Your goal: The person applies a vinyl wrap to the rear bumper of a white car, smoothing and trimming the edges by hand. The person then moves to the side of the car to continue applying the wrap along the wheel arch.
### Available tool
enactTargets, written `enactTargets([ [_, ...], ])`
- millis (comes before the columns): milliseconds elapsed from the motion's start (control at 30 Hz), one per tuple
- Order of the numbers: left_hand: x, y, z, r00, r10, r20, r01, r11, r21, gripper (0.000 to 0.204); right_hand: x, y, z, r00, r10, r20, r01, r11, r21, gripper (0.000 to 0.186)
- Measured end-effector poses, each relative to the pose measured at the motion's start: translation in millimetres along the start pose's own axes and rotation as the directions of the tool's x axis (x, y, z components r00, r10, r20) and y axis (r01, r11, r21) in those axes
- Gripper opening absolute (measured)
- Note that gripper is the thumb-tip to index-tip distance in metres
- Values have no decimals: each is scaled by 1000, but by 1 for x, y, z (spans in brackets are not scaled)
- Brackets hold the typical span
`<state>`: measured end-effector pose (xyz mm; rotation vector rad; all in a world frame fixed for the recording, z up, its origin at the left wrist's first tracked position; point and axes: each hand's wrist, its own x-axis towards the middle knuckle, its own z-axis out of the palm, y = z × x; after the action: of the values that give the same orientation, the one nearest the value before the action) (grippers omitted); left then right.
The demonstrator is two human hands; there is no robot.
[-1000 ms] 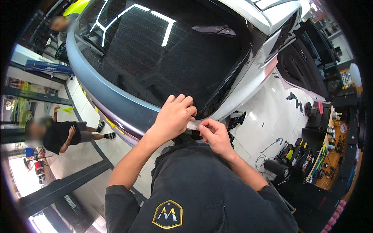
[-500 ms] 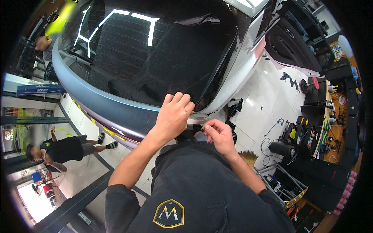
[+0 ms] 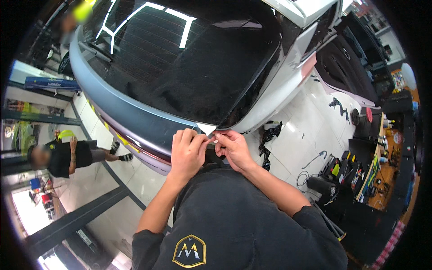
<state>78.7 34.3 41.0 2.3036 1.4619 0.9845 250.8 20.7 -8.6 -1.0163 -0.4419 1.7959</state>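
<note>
Both hands meet at the right rear corner of a car, at the end of a blue-grey band (image 3: 130,110) that runs below the dark rear window (image 3: 180,76). A small white triangular patch (image 3: 206,128) shows just above my fingertips, bordering the band's end. My left hand (image 3: 188,150) is closed in a pinch beside the patch, knuckles up. Against its fingertips, my right hand (image 3: 231,147) pinches with thumb and curled fingers. Whatever lies between the fingers is too small and covered to make out.
White bodywork (image 3: 274,99) curves away on the right towards an open car door (image 3: 344,67). Crumpled black plastic (image 3: 270,137) lies on the tiled floor. Tools and a workbench (image 3: 382,180) line the right side. A person in black (image 3: 72,155) stands at left; another person is at upper left.
My left hand has come down off the window's lower corner, and my right hand has moved up and left to join it. The white patch now shows. The view has shifted slightly.
</note>
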Motion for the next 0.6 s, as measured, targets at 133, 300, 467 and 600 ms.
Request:
enactTargets([
  [133, -7, 4, -2, 998, -63, -31, 62, 997, -35, 15, 8, 0, 0, 1000, -2, 19, 1, 998, 65, 23],
  [300, -10, 16, 2, 983, -167, -81, 165, 986, -29, 15, 3, -4, 8, 998, -48, 29, 49, 997, -55, 23],
  [467, -7, 22, 3, 979, -187, -86, 190, 981, 36, 14, 12, -7, 7, 997, -24, 68, 29, 997, -78, 21],
  [600, -3, 21, -2, 982, -185, -35, 186, 982, 36, 14, 17, 0, 1, 992, -93, 89, 100, 992, -72, 18],
])
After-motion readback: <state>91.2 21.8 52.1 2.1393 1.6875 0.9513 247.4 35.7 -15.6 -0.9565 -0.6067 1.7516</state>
